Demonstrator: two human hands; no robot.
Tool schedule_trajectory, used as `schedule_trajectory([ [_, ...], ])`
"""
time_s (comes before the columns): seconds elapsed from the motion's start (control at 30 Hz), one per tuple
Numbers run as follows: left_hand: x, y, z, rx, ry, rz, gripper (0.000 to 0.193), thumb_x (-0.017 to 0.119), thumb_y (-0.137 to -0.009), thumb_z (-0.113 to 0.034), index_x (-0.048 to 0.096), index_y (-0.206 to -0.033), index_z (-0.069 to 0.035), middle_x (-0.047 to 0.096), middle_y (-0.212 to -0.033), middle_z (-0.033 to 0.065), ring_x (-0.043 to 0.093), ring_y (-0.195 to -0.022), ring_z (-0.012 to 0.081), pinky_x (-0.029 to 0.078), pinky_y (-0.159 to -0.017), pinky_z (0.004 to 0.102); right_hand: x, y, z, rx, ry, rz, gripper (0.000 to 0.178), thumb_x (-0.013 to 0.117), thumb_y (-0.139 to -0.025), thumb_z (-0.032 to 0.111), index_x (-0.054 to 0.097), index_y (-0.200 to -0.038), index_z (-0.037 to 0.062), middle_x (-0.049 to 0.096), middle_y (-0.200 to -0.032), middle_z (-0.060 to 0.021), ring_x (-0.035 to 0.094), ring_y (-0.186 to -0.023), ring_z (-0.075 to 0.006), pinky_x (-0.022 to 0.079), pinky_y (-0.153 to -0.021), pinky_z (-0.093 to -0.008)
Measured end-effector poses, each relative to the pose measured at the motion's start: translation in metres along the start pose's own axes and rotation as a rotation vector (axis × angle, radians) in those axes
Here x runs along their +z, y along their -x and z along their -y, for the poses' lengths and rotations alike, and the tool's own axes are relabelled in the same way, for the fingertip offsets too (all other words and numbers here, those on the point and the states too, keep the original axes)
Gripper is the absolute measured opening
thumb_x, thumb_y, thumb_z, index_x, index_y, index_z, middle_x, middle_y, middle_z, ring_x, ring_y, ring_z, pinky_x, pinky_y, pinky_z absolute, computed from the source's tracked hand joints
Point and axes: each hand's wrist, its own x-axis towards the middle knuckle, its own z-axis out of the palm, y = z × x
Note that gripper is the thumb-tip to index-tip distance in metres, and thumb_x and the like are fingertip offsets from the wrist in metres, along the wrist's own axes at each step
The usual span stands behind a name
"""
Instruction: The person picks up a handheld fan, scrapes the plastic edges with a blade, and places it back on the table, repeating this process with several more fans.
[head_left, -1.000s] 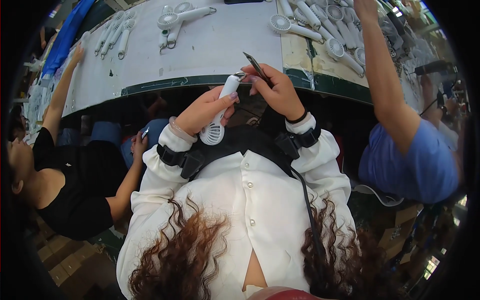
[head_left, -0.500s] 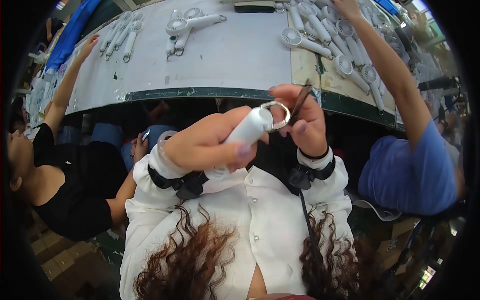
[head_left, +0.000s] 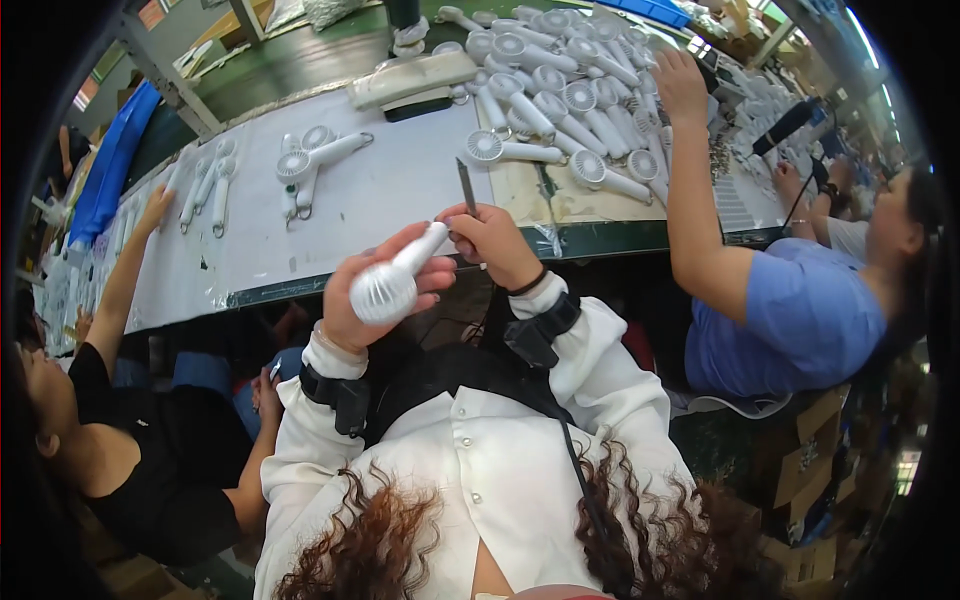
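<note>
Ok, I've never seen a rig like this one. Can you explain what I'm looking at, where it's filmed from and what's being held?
There is no robot here: these are a person's bare hands, with black boxes strapped near the wrists. The camera sits on the person's head, looking down, and its wide fisheye lens bends straight edges.

The left hand holds a white handheld fan. The right hand grips a thin dark tool, its fingers at the end of the fan's handle.

On the table lie a few more fans and, farther right, a large pile of them. The arms reaching in at either side belong to co-workers.
</note>
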Motion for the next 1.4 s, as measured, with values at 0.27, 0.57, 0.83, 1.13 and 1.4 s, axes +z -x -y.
schedule_trajectory([
  [0.27,-0.026,-0.024,-0.005,0.232,-0.745,-0.252,0.044,0.049,-0.094,-0.020,0.038,-0.136,-0.007,0.060,-0.091,0.0104,0.058,-0.072,0.0149,0.049,-0.063,0.0250,-0.001,-0.030,-0.008,0.070,-0.057,-0.010,0.016,0.054,-0.085,0.015,0.062,-0.089,0.0009,0.051,-0.067,0.0017,0.043,-0.051,-0.0053,0.032,-0.044,-0.0193],
  [0.57,-0.088,-0.079,-0.034,0.547,-1.472,-0.496,0.034,0.063,-0.086,-0.031,0.065,-0.103,-0.001,0.068,-0.082,0.0126,0.064,-0.073,0.0199,0.047,-0.067,0.0310,-0.019,-0.065,-0.025,-0.092,0.127,-0.043,0.024,0.052,-0.092,0.022,0.058,-0.109,0.0050,0.065,-0.099,-0.0067,0.058,-0.064,-0.0081,0.034,-0.046,-0.0171],
  [0.83,-0.087,-0.100,-0.043,0.536,-1.676,-0.499,0.043,0.062,-0.085,-0.041,0.065,-0.099,0.000,0.068,-0.084,0.0160,0.064,-0.077,0.0271,0.048,-0.069,0.0338,-0.039,-0.036,-0.021,-0.203,0.075,-0.125,0.023,0.052,-0.094,0.019,0.058,-0.110,0.0048,0.063,-0.093,-0.0038,0.054,-0.063,-0.0054,0.032,-0.046,-0.0161],
  [1.13,-0.087,-0.093,-0.031,0.574,-1.621,-0.465,0.051,0.060,-0.084,-0.050,0.064,-0.099,-0.001,0.066,-0.078,0.0143,0.063,-0.071,0.0279,0.047,-0.065,0.0359,-0.038,-0.029,-0.027,-0.317,-0.012,-0.063,0.021,0.052,-0.095,0.015,0.057,-0.111,0.0034,0.060,-0.087,-0.0024,0.051,-0.062,-0.0042,0.031,-0.047,-0.0151],
  [1.4,-0.087,-0.089,-0.034,0.554,-1.688,-0.506,0.050,0.060,-0.084,-0.050,0.064,-0.095,-0.001,0.065,-0.074,0.0128,0.061,-0.064,0.0266,0.045,-0.060,0.0360,-0.038,-0.028,-0.028,-0.336,0.006,-0.048,0.020,0.051,-0.095,0.013,0.056,-0.111,0.0028,0.059,-0.086,-0.0025,0.051,-0.062,-0.0041,0.031,-0.048,-0.0150],
])
